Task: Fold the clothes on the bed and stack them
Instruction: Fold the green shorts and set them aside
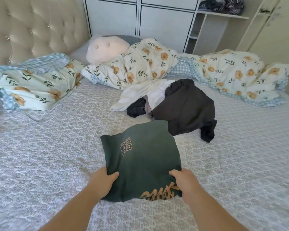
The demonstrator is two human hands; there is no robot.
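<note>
A folded dark green shirt [140, 157] with a "98" print and orange lettering lies in the middle of the bed [40, 155]. My left hand [103, 180] grips its near left edge, thumb on top. My right hand [185, 184] grips the near right edge, thumb on top too. Behind it lies an unfolded heap: a dark grey garment [185, 107], a white garment [140, 94] and a small dark piece [136, 109] partly hidden under them.
A floral duvet [140, 64] is bunched along the far side of the bed, with a floral pillow [35, 82] at the left and a pink plush cushion [105, 49] behind. A white cable [45, 117] trails at the left. White cabinets [140, 17] stand beyond.
</note>
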